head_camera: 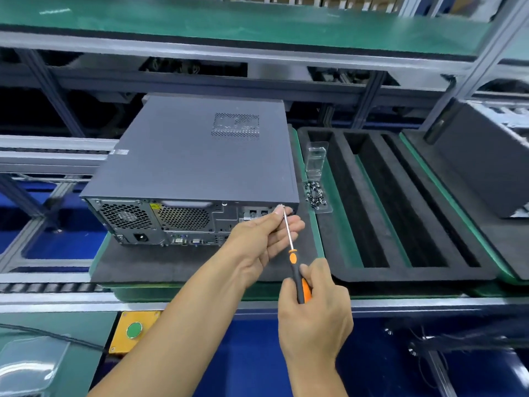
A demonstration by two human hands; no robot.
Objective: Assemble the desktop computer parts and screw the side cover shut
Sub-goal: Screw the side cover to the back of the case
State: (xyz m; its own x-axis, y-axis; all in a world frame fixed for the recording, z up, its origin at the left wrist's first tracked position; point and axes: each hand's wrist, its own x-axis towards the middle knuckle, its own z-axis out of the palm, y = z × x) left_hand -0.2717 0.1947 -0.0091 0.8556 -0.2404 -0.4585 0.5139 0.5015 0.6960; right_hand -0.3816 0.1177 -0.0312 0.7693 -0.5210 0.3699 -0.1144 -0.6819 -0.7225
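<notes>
A dark grey desktop computer case [189,156] lies on its side on a black foam mat [160,265], its side cover on top and its rear panel facing me. My right hand [312,308] grips the orange and black handle of a screwdriver [297,270]. The shaft runs up to the case's upper right rear corner, where the tip meets a screw. My left hand [266,236] pinches the shaft near the tip with thumb and forefinger, the other fingers loosely curled below.
A pile of small screws [315,193] lies in a clear plastic tray [316,159] just right of the case. A black foam insert [400,207] with long slots fills the right side. A yellow box with a green button [134,330] sits below the conveyor rail.
</notes>
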